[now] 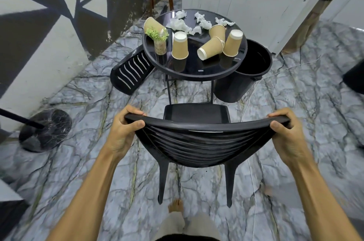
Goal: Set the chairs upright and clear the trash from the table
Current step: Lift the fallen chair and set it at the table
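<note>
While both hands grip the chair [199, 142], the bin [254, 63] looks empty.

forearms bare, no sleeves | light beige trousers [189, 227] | bare foot [175, 205]

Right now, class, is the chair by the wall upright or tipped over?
Tipped over. The chair by the wall lies with its slatted back on the floor, partly under the table.
</note>
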